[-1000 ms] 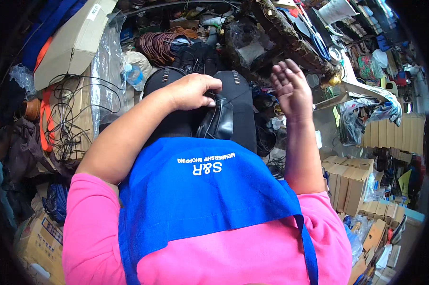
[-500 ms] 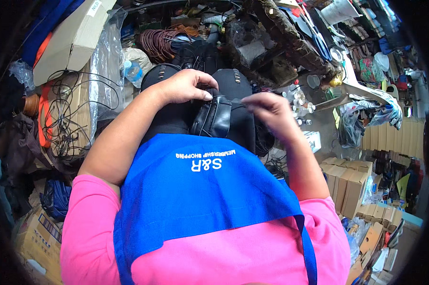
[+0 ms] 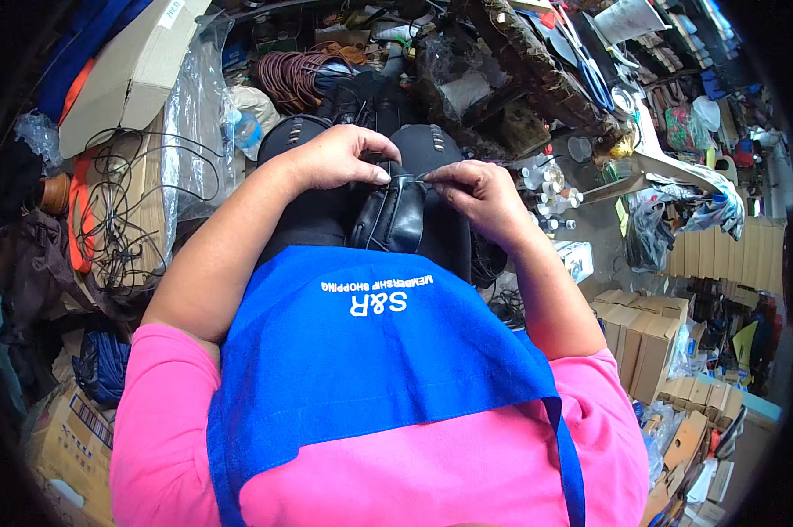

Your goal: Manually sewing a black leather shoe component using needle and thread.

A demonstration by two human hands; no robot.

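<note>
Clutter crowds every side of the seated person: to the left a flattened brown cardboard box (image 3: pixel 133 70) with a small white label near its top leans over a crinkled clear plastic bag (image 3: pixel 190 132), and loose thin black cables (image 3: pixel 120 206) tangle across more cardboard below it. Up ahead sits a coil of reddish-brown cord (image 3: pixel 293 77), ribbed and glossy. To the right, a row of small plain tan cartons (image 3: pixel 647 329) stands in a stack on the floor, their flaps closed, with a small white box (image 3: pixel 579 256) a little closer in. The person wears a bright pink shirt under a smooth blue apron (image 3: pixel 370 369) that carries white lettering across its upper edge. On the lap, just beyond the apron's edge, lies a black leather piece (image 3: pixel 395 215), soft, creased and shiny, folded into thick rolls. The left hand (image 3: pixel 339 156) is curled down over its upper end, fingers closed on the leather. The right hand (image 3: pixel 474 195) meets it from the other side, thumb and forefinger pinched together on the leather's top edge, so both hands nearly touch.
</note>
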